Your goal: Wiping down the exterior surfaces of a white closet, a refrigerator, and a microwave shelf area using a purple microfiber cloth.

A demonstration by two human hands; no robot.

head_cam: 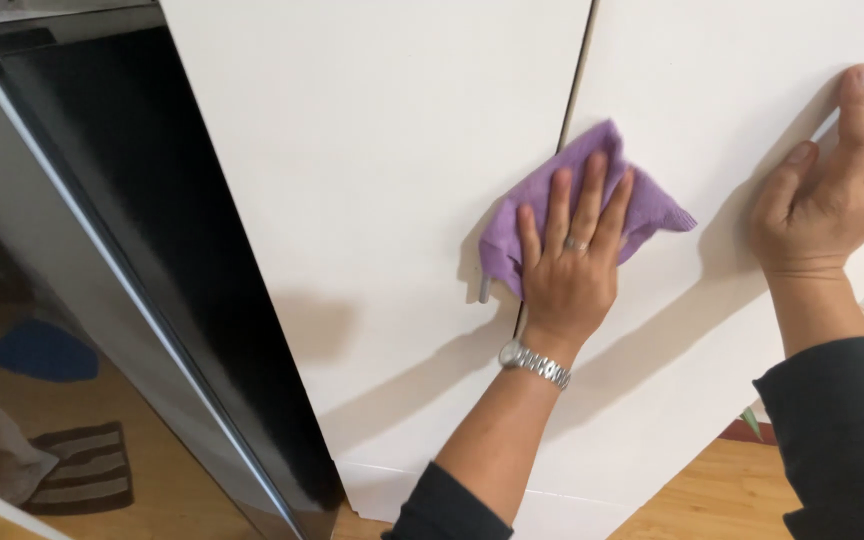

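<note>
Head view: left hand (570,262) is laid flat, fingers spread, pressing a purple cloth (592,190) against the white cupboard doors (372,200), over the seam between them and just above a small metal handle (485,290). Right hand (832,190) is released, palm resting flat on the right door near its edge. Risk judged: cloth, pinned only by palm pressure, could snag on the handle or slip down.

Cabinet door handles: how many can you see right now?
2. One metal handle pokes out below the purple cloth under the left hand; another lies beneath the right hand. Others may be hidden.
</note>
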